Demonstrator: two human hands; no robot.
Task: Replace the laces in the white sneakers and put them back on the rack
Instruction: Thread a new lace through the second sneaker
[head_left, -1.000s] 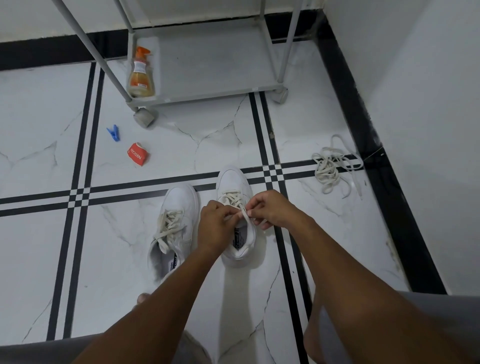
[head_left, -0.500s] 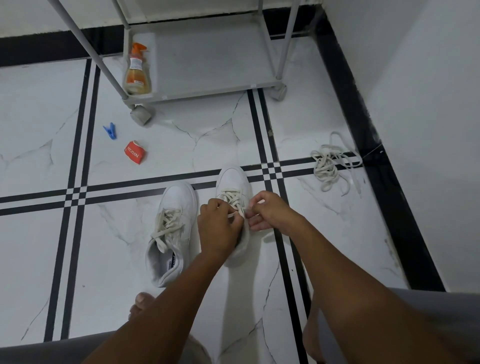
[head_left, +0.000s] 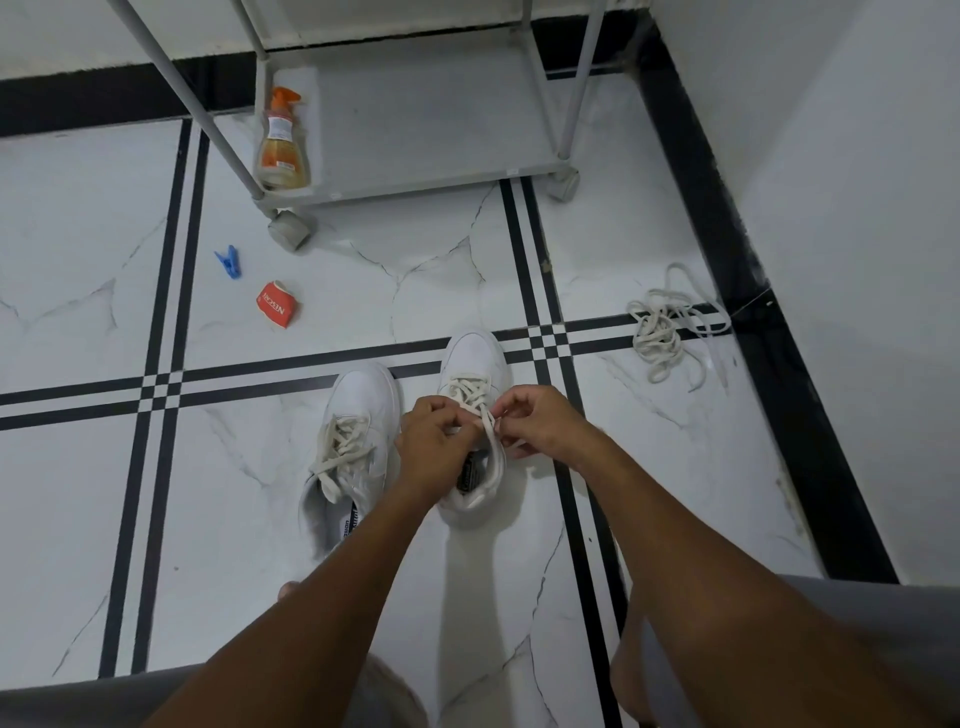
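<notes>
Glossy marble floor (head_left: 260, 467), both hands pinching flat lace (head_left: 488, 423) (cream)

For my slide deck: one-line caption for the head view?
Both hands, left hand and right hand, pinch the lace on the right sneaker.

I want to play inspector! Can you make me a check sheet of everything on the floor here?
Surface: white marble-look tile floor with black stripes.
Job's things: two white sneakers, left sneaker laced and loose, right sneaker being laced; grey metal rack, no shoes on the shelf in view.
Clutter: orange spray bottle on the rack; blue clothes peg, red crumpled packet, loose pile of cream laces on the floor.
Grippers: left hand and right hand pinch the right sneaker's lace.
Cables: nothing seen.
Surroundings: white wall, black skirting.
</notes>
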